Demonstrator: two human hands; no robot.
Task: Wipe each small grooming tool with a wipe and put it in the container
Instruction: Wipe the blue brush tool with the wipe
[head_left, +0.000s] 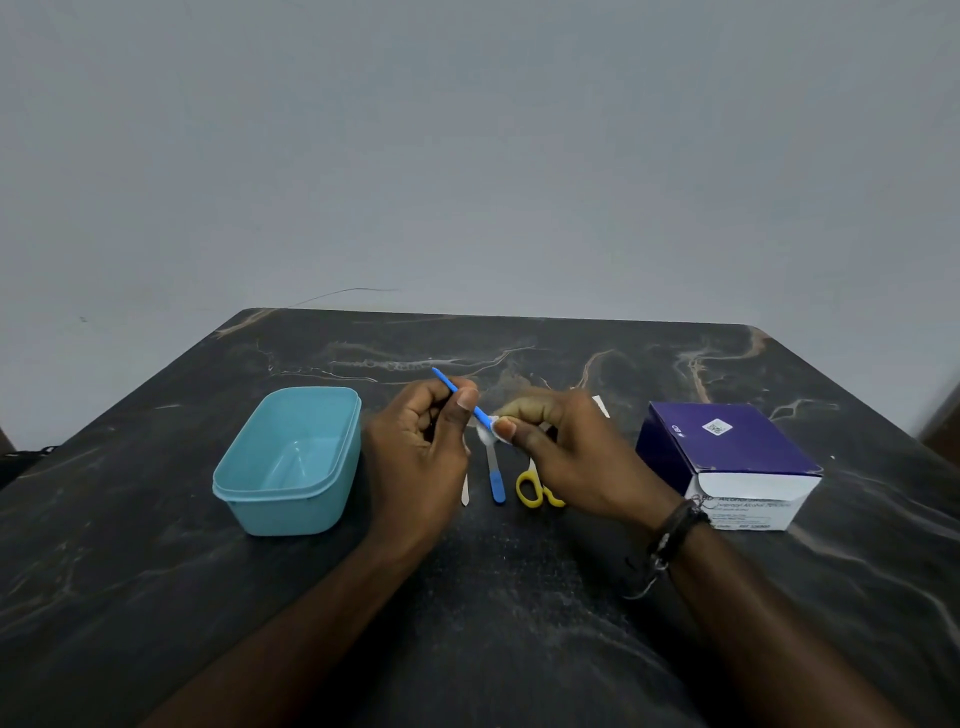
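Your hands cover much of what lies between them. Of the scissors only one yellow loop handle shows clearly; the blades are hidden under your right hand. A pale flat stick pokes out below your left hand, its upper part hidden. Beside it lies a thin file with a blue handle, its tip lost behind the wipe.

Your left hand pinches one slim blue plastic stick, tilted up to the left above the table. Your right hand pinches the small white wipe around that stick's lower end.

The teal plastic container, a rounded rectangle, sits on the dark marbled table to your left, nothing visible in it. One purple-and-white cardboard box stands on the right, its print too blurred to read.
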